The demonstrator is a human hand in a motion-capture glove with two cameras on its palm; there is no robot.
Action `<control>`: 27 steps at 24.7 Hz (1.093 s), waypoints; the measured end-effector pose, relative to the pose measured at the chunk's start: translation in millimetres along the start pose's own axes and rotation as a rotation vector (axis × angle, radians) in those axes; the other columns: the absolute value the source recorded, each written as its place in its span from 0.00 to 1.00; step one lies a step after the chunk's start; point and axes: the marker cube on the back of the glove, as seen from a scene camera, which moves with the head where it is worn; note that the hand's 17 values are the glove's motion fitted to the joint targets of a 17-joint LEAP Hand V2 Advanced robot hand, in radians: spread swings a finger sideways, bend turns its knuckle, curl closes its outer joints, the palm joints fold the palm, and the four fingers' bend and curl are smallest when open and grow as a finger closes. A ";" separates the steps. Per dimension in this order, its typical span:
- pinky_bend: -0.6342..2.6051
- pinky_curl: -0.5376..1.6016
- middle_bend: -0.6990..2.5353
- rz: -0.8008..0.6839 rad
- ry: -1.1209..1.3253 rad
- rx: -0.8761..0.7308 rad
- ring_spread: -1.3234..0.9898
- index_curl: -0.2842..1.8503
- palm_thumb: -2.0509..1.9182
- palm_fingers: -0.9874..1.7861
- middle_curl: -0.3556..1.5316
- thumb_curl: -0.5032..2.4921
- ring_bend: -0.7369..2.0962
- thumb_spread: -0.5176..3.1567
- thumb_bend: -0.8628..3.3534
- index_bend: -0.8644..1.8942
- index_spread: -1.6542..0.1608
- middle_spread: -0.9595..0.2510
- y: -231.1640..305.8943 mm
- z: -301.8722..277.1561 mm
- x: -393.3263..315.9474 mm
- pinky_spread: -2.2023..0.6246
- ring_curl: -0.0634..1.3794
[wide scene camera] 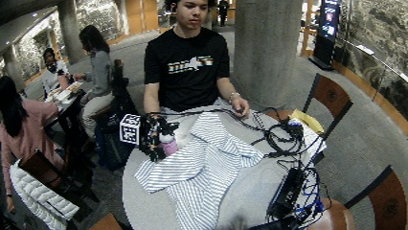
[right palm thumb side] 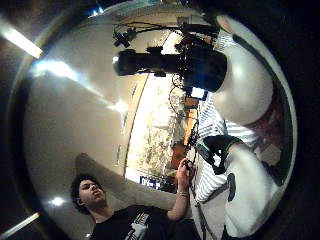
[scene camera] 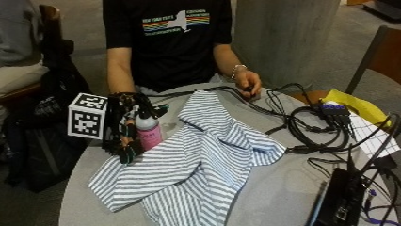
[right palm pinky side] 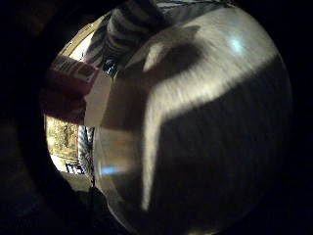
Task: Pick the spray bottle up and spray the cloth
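So the gloved right hand [scene camera: 125, 129] has its fingers [scene camera: 130, 151] curled round the spray bottle [scene camera: 148, 131], a pink one with a pale upper part and a dark sprayer head on top, and it's standing pretty much upright at the edge of the round grey tabletop [scene camera: 282, 188], just beside the striped cloth [scene camera: 200, 155]. The cloth is blue and white, all rumpled, spread across the middle of the tabletop from near the person's body down to the near edge. The bare left hand [scene camera: 247, 84] is resting on the far side of the tabletop on a bunch of black cables [scene camera: 313, 127]. In the little-finger-side palm view the bottle fills nearly everything, with its red label [right palm pinky side: 68, 88] off to one side and a bit of the stripes showing past it. Some yellow paper [scene camera: 354, 106] sits over by the cables
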 end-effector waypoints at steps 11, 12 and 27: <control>0.31 0.40 0.32 -0.009 0.008 0.012 0.61 0.22 0.73 0.38 0.41 0.30 0.38 0.34 0.19 0.33 0.70 0.89 -21.9 9.1 2.9 0.88 0.28; 0.31 0.41 0.32 -0.010 0.008 0.016 0.61 0.22 0.73 0.38 0.41 0.30 0.38 0.34 0.19 0.33 0.70 0.89 -22.7 9.8 2.9 0.88 0.28; 0.29 0.39 0.34 -0.011 -0.051 0.142 0.57 0.29 0.79 0.70 0.41 0.34 0.43 0.33 0.21 0.42 0.79 0.79 -8.8 6.7 -12.7 0.86 0.29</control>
